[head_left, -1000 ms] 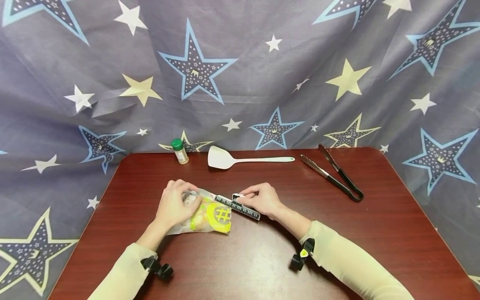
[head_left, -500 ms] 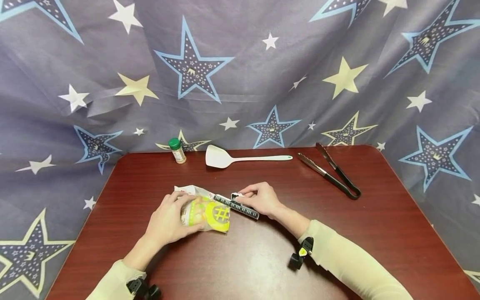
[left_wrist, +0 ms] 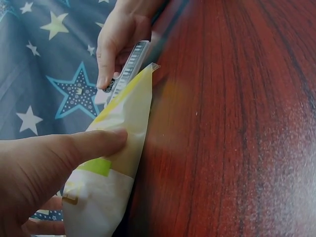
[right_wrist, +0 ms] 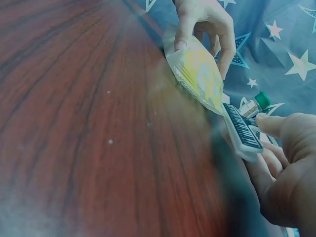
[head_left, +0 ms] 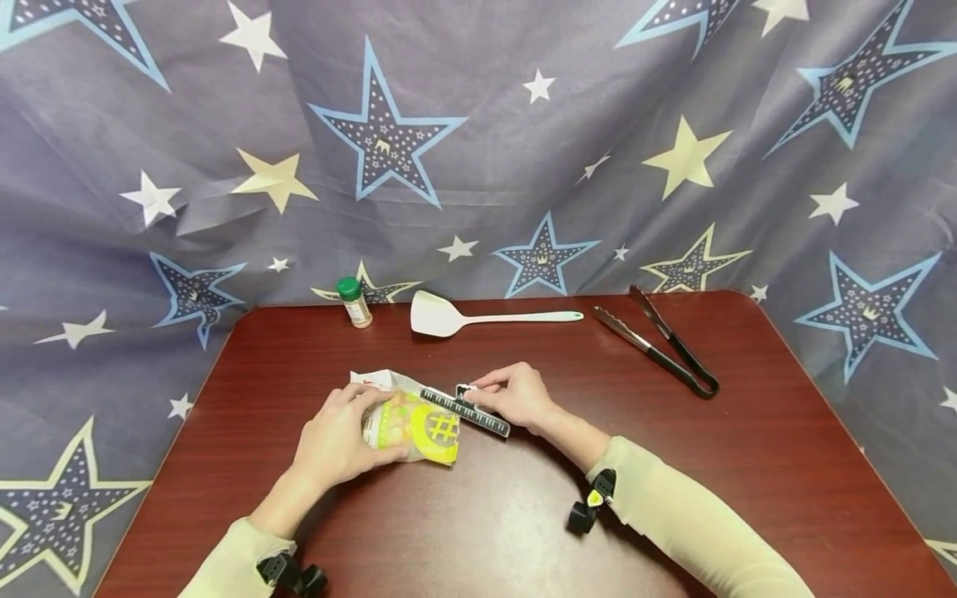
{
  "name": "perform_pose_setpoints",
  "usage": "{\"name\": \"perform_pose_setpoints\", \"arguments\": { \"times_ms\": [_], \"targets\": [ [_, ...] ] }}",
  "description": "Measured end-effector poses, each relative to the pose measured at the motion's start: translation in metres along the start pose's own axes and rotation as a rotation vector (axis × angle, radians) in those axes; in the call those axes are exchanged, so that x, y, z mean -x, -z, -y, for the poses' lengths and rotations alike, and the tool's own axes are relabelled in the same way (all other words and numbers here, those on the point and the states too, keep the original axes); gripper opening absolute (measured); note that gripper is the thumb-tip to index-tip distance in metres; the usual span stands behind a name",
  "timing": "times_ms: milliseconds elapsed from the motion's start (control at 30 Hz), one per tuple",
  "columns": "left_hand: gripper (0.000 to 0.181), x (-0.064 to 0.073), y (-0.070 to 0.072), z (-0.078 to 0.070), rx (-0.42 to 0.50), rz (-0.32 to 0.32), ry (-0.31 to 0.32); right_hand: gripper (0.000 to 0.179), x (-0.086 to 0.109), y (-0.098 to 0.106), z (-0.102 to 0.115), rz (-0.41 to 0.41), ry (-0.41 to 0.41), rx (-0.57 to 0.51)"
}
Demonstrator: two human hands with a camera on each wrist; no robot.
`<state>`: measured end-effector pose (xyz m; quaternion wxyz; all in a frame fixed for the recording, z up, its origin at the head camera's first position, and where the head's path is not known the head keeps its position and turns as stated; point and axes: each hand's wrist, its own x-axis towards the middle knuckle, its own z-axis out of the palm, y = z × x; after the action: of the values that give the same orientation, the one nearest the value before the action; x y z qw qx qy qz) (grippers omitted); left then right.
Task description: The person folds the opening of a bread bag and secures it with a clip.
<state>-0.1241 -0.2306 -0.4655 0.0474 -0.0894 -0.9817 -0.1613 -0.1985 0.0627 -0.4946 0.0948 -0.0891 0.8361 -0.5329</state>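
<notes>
A clear plastic food bag (head_left: pixel 411 428) with yellow-green print and a "#" mark lies left of centre on the table. My left hand (head_left: pixel 332 436) grips its left part, thumb along the near side and fingers over the far side. In the left wrist view that thumb presses into the bag's face (left_wrist: pixel 106 197). My right hand (head_left: pixel 522 399) pinches the handle of a long bag clip (head_left: pixel 465 412) patterned like piano keys. The clip slants along the bag's upper right edge, its left end overlapping the bag. In the right wrist view the clip (right_wrist: pixel 242 131) meets the bag's end.
Along the table's back edge stand a green-capped seasoning bottle (head_left: pixel 355 303) and lie a white spatula (head_left: pixel 437 315) and black-handled tongs (head_left: pixel 680 357), spread apart. A star-print cloth (head_left: pixel 478 166) hangs right behind the table (head_left: pixel 568 515).
My left hand has shifted from the bag's top left corner to a grip lower around its left side. The clip in my right hand has moved slightly left, farther over the bag.
</notes>
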Motion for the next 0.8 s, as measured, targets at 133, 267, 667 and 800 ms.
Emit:
{"name": "perform_pose_setpoints", "arguments": {
  "times_ms": [133, 267, 667, 800],
  "targets": [
    [0.086, 0.000, 0.000, 0.000, -0.006, 0.000, -0.003, 0.020, -0.002, -0.003, 0.002, 0.000, -0.002, -0.009],
    [0.086, -0.001, 0.000, 0.000, -0.010, 0.005, -0.004, 0.020, -0.004, -0.005, 0.002, -0.002, -0.007, -0.003],
    [0.085, -0.001, 0.001, -0.003, -0.014, 0.002, -0.002, 0.021, -0.010, -0.010, 0.001, 0.025, -0.050, -0.057],
    [0.085, 0.000, 0.002, -0.003, -0.017, 0.007, -0.006, 0.022, -0.012, -0.011, 0.003, 0.019, -0.051, -0.047]
  ]
}}
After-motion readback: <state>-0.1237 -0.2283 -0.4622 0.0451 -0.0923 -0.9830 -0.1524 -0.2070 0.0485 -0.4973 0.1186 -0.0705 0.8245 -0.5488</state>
